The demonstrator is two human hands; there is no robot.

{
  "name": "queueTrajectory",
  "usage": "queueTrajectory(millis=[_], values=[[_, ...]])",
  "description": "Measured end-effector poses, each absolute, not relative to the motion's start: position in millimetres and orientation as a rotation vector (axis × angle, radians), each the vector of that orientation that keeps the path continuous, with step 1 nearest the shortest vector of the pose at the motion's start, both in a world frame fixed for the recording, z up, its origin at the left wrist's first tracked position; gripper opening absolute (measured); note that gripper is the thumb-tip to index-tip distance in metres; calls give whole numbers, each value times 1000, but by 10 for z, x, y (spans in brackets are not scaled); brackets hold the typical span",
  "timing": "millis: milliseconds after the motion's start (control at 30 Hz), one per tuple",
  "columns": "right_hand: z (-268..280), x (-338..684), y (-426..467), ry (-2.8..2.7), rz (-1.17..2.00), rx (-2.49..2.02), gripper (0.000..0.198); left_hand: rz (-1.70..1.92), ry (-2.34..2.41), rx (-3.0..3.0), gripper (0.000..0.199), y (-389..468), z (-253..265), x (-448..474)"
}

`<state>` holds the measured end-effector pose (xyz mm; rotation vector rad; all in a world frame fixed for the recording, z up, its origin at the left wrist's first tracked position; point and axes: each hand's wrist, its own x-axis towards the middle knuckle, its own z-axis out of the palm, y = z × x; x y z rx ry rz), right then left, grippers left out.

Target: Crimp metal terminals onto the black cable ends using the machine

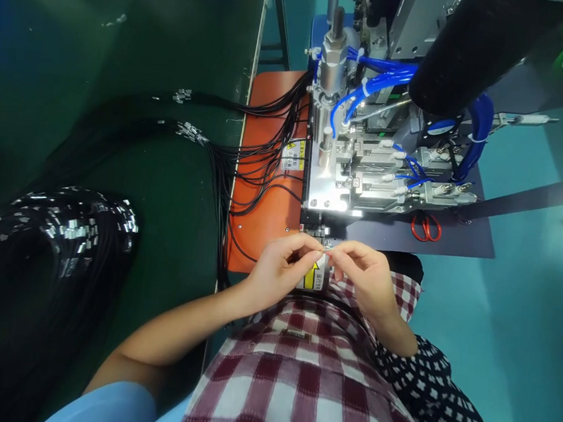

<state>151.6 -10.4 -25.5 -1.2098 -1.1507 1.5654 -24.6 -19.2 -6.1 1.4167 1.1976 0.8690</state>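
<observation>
My left hand (286, 262) and my right hand (363, 270) meet in front of the machine, both pinched. Between their fingertips is a tiny pale bit (327, 248), which looks like the end of a thin cable; its details are too small to make out. A black cable (242, 248) runs over the orange plate toward my left hand and goes out of sight behind it. Right below the fingertips lies a label with a yellow arrow (311, 276). The metal machine (329, 182) stands just beyond my hands.
Several black cables with silvery ends (192, 133) stretch from the dark green table (169, 226) across the orange plate (261, 236) into the machine. A large cable bundle (83, 230) lies at the left. Red-handled scissors (426, 228) rest right of the machine. Blue air hoses (385, 81) loop above it.
</observation>
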Motion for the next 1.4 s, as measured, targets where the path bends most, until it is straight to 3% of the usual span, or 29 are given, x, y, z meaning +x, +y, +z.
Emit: queueTrajectory(millis=[433,733,1133,1400], values=[[-323,1368,-244,-1235,1436,-1183,8,933,1168,1265,16,-171,-98,-199],[-306,1361,-296,-1345,1331,-1252,14,978,1237,1181,9,-127,-4,-108],[-385,1314,-284,-1443,1179,-1322,16,864,1137,775,23,-96,-99,-175],[-296,1406,-230,-1367,1305,-1287,8,858,1185,745,26,-92,-51,-173]])
